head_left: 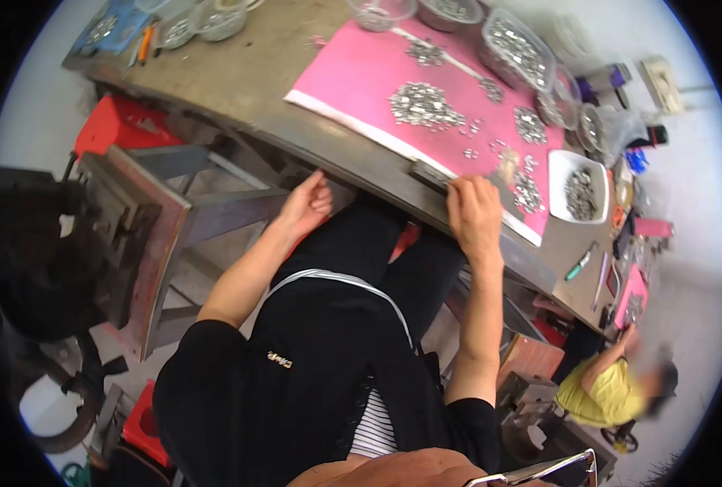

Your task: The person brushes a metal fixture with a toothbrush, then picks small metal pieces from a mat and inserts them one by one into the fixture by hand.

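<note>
My left hand [308, 204] is closed with its fingers curled in, just off the front edge of the table. What it holds, if anything, is hidden. My right hand [476, 215] rests at the table edge with its fingers bent down and together, beside the end of a dark metal block [431, 174]; I cannot make out what is in them. Beyond the hands, a pink cloth [353, 77] with a white border covers part of the table. A large pile of small silvery metal pieces [422, 105] lies on it, with several smaller heaps around.
A white square dish [557, 188] of metal pieces stands right of the cloth. Clear tubs [517, 50] of similar pieces line its far side. A green-handled tool [579, 264] lies farther right. A person in a yellow shirt [600, 390] works at far right. A red stool [117, 130] stands left.
</note>
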Motion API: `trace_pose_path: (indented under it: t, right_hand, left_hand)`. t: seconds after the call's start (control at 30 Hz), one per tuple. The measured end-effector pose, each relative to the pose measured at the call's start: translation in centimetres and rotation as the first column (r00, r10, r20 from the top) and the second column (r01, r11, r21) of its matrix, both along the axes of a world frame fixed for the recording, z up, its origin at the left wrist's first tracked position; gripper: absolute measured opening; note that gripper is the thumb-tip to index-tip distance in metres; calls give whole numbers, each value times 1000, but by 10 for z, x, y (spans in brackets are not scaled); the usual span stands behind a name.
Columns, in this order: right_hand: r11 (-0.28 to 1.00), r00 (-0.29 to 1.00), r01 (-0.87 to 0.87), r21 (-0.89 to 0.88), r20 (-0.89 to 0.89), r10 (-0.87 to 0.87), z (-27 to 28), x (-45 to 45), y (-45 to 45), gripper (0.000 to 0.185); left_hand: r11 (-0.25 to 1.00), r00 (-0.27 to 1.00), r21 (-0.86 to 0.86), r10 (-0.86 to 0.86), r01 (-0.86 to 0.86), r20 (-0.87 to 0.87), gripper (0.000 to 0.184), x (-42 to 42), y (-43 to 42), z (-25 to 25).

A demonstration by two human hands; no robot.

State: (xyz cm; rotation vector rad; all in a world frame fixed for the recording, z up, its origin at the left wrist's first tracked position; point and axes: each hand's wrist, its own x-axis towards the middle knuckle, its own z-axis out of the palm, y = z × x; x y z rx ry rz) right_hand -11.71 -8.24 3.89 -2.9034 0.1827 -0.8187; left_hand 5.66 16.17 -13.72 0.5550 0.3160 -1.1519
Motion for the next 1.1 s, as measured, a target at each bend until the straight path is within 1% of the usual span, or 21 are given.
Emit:
trace_pose_path:
  t: [0.03,0.07,0.13,0.23,0.33,0.47,0.67,0.7,0.77,0.8,0.87,0.93,0.97,1.0,1.03,1.07,1.1]
  right_hand:
    - [1000,1000,-11,4,16,11,-1,0,0,17]
    - [1000,999,-11,10,40,11,-3,0,1,18]
    - [1000,999,23,13,33,-23,-7,-1,3,17]
    - [1000,1000,8,9,9,-8,-4,-2,3,17]
    - [998,1000,-9,58,9,8,-1,-3,1,17]
    - [979,1000,5,203,16,-9,1,-4,0,13]
    - [973,998,44,227,30,-52,2,-6,-4,15]
    - [971,997,57,233,33,-66,2,-7,-5,16]
    - [971,997,54,232,48,-67,2,-6,-9,16]
    - [974,995,58,220,64,-73,6,-4,-14,17]
    - [977,996,6,213,89,-26,18,4,-21,17]
    - [973,997,-1,230,77,-17,24,17,-37,14]
    - [963,997,-12,269,76,-9,28,26,-43,13]
    - [951,997,-25,309,74,2,33,38,-48,11]
    - [936,997,-39,349,72,14,38,51,-54,10]
    - [939,998,-47,341,64,26,39,65,-60,8]
    - [941,998,-55,334,56,38,36,79,-66,7]
  left_hand:
    - [996,998,-85,-1,-4,-66,26,0,0,2]
    - [992,997,-130,-7,-4,-78,27,0,0,5]
    - [988,993,-156,-3,-17,-121,28,-2,-1,15]
    - [973,989,-230,-9,-25,-148,28,-2,-1,22]
    - [958,986,-285,-29,-19,-163,28,-4,1,27]
    - [941,988,-338,-45,-8,-148,29,-5,3,34]
    - [914,989,-404,-91,36,-117,30,-6,0,48]
    - [926,991,-373,-98,56,-93,29,-8,1,54]
    - [937,992,-330,-128,113,-24,29,-11,-3,70]
    - [932,986,-327,-133,158,98,21,-15,-5,74]
    - [957,943,-174,-177,232,280,15,-14,-7,100]
    - [937,834,-116,-230,328,502,16,6,-16,113]
    - [929,762,-75,-249,363,598,17,14,-21,119]
    - [932,716,-53,-237,357,656,20,27,-31,131]
    - [944,667,7,-237,329,707,21,40,-42,143]
    - [954,614,64,-239,293,753,23,53,-55,153]
    - [964,511,102,-217,244,832,27,67,-71,160]
